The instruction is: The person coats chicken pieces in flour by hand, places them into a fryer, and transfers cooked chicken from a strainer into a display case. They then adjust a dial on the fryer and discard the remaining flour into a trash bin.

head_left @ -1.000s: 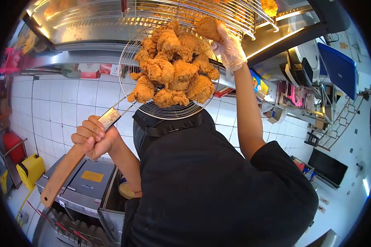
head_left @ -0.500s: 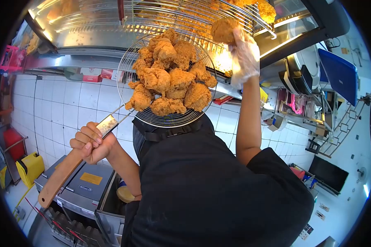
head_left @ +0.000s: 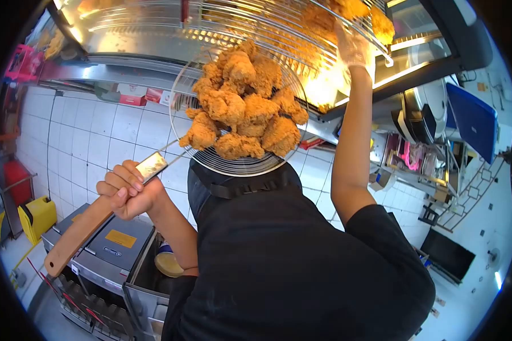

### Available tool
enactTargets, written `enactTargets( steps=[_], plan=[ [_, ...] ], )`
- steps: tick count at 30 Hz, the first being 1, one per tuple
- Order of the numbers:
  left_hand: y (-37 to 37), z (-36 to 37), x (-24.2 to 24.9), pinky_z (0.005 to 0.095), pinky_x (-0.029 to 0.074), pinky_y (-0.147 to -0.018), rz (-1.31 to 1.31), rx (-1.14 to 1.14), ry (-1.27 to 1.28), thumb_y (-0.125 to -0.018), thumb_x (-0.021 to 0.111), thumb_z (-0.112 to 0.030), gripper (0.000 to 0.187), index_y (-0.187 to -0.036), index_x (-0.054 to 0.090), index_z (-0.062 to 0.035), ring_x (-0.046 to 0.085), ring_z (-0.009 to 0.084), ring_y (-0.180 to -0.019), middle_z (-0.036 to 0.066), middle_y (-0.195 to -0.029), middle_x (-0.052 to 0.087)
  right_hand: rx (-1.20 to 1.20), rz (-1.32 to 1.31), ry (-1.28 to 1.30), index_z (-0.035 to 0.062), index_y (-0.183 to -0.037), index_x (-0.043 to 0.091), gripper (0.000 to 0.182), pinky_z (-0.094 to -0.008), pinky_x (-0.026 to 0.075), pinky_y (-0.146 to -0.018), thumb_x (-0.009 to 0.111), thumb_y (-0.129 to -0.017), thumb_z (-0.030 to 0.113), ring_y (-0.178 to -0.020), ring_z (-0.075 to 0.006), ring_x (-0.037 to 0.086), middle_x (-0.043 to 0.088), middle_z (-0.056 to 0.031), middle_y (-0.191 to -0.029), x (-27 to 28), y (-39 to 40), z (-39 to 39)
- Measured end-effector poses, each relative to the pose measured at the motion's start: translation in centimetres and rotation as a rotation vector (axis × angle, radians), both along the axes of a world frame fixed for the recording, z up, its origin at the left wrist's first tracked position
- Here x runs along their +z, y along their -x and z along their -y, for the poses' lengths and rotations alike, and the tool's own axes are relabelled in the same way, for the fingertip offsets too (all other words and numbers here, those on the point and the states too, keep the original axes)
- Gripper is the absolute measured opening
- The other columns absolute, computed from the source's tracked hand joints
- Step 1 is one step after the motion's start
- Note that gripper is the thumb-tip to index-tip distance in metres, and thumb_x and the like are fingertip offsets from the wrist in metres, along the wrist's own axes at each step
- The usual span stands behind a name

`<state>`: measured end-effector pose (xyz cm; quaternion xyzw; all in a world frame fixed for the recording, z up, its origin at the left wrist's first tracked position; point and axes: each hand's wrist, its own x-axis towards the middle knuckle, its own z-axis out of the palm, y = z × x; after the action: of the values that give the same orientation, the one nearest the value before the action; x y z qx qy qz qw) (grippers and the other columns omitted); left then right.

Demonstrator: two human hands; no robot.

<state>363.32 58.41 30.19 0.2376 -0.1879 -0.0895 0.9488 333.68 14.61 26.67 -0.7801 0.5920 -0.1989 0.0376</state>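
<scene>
My left hand [head_left: 132,189] is wrapped round the wooden handle [head_left: 79,236] of a round wire strainer [head_left: 236,166]. Several pieces of fried chicken [head_left: 227,108] are heaped in the strainer, which is level in front of my waist. Up at the right, my right hand [head_left: 354,50], in a clear plastic glove, reaches into the lit display case beside its wire rack [head_left: 279,31]. Its fingertips are at a browner chicken piece [head_left: 318,23], partly behind the rack bars, and the hold is hard to make out. More chicken [head_left: 383,25] lies on the rack.
The case's metal edge [head_left: 119,74] runs across the top, with its dark frame at the upper right. Grey fryer equipment [head_left: 111,238] stands at the lower left, near a yellow container [head_left: 38,217]. A blue panel [head_left: 473,122] and cluttered shelves are at the right.
My right hand has moved up and further into the case, taking the chicken piece with it toward the rack. My left hand still holds the strainer, which appears slightly further right.
</scene>
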Motion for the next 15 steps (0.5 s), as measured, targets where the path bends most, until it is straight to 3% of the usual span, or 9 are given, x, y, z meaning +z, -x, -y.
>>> enactTargets(
  steps=[1,3,6,7,9,11,15],
  plan=[
    [0.1,0.0,0.0,0.0227,0.033,-0.040,0.008,0.016,0.013,-0.061,0.048,-0.005,0.020,-0.058,0.031,-0.0142,0.032,0.0116,-0.037,0.000,-0.045,0.032,-0.163,-0.083,-0.331,0.0182,-0.138,0.046,0.083,-0.0368,0.030,-0.108,0.035,-0.081,0.078,-0.132,-0.0283,0.040,0.045,-0.0178,-0.140,5.3,-2.0,-3.8],
    [0.3,-0.1,-0.1,0.0222,0.032,-0.040,-0.046,0.044,-0.004,-0.062,0.049,-0.005,0.020,-0.058,0.032,-0.0141,0.031,0.0115,-0.037,0.000,-0.045,0.032,0.086,0.136,0.019,0.0112,-0.141,0.040,0.089,-0.0347,0.028,-0.109,0.041,-0.080,0.076,-0.133,-0.0265,0.038,0.042,-0.0173,-0.143,2.7,-2.1,-4.7],
    [0.5,0.0,-0.1,0.0220,0.031,-0.039,-0.041,0.076,-0.007,-0.063,0.049,-0.004,0.020,-0.059,0.032,-0.0140,0.030,0.0113,-0.037,0.000,-0.046,0.033,0.320,0.213,-0.243,0.0145,-0.141,0.040,0.081,-0.0387,0.030,-0.108,0.060,-0.079,0.063,-0.133,-0.0297,0.038,0.042,-0.0162,-0.143,4.4,-2.8,-4.4],
    [0.5,0.2,0.0,0.0221,0.031,-0.039,-0.035,0.079,-0.027,-0.063,0.049,-0.004,0.020,-0.059,0.032,-0.0139,0.030,0.0111,-0.036,0.000,-0.046,0.034,0.132,0.003,-0.236,0.0166,-0.141,0.040,0.080,-0.0381,0.030,-0.109,0.067,-0.077,0.056,-0.132,-0.0297,0.038,0.043,-0.0157,-0.141,7.9,-4.7,-6.6],
    [0.4,0.4,0.2,0.0223,0.032,-0.039,-0.027,0.081,0.006,-0.063,0.049,-0.003,0.020,-0.060,0.032,-0.0137,0.030,0.0110,-0.036,0.000,-0.046,0.034,0.481,0.082,-0.150,0.0152,-0.140,0.041,0.080,-0.0376,0.032,-0.108,0.070,-0.076,0.053,-0.128,-0.0311,0.044,0.046,-0.0138,-0.139,8.3,-5.8,-6.6],
    [0.3,0.2,0.3,0.0223,0.032,-0.039,-0.076,0.072,-0.010,-0.063,0.049,-0.003,0.020,-0.061,0.032,-0.0135,0.030,0.0109,-0.035,0.000,-0.047,0.035,0.366,-0.096,-0.242,0.0177,-0.140,0.041,0.075,-0.0378,0.030,-0.110,0.067,-0.079,0.051,-0.131,-0.0288,0.040,0.043,-0.0109,-0.142,7.1,-6.8,-5.9],
    [-0.2,0.4,0.4,0.0227,0.034,-0.040,-0.088,0.051,-0.045,-0.063,0.048,-0.003,0.019,-0.061,0.033,-0.0131,0.031,0.0113,-0.035,0.001,-0.047,0.036,0.461,-0.144,-0.236,0.0177,-0.139,0.042,0.069,-0.0383,0.032,-0.107,0.066,-0.080,0.047,-0.130,-0.0291,0.041,0.045,-0.0108,-0.141,6.1,-10.7,-4.3]
  ],
)
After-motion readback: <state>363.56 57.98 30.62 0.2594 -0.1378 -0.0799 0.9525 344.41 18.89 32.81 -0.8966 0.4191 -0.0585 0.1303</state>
